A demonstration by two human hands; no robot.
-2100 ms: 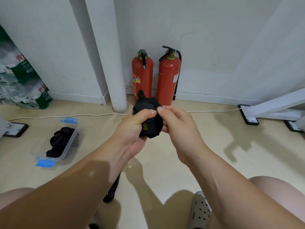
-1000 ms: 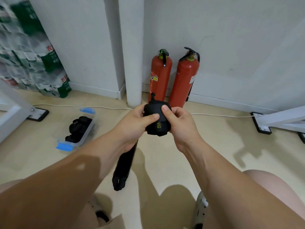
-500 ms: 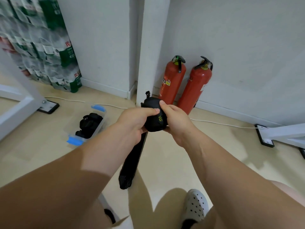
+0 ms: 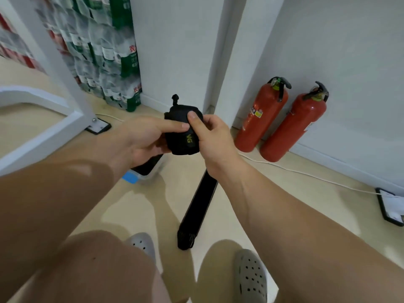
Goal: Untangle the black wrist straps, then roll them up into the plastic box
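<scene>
A black wrist strap [image 4: 182, 136] with yellow lettering is partly rolled into a thick bundle in front of me. My left hand [image 4: 140, 138] grips the roll from the left, thumb on top. My right hand [image 4: 213, 139] grips it from the right, its thumb meeting the left one on the roll. The strap's loose tail [image 4: 197, 209] hangs down from the roll toward the floor. The clear plastic box [image 4: 145, 174] with blue latches sits on the floor, mostly hidden behind my left hand and forearm; something black shows inside it.
Two red fire extinguishers [image 4: 282, 119] stand against the wall at right, with a white cable [image 4: 306, 173] along the floor. A white frame leg [image 4: 50, 127] is at left, bottled water packs [image 4: 107, 51] behind it. My grey clogs [image 4: 250, 278] are below.
The view swung to the left, so the box now lies under my left hand. Both hands kept hold of the roll and more of the hanging tail shows.
</scene>
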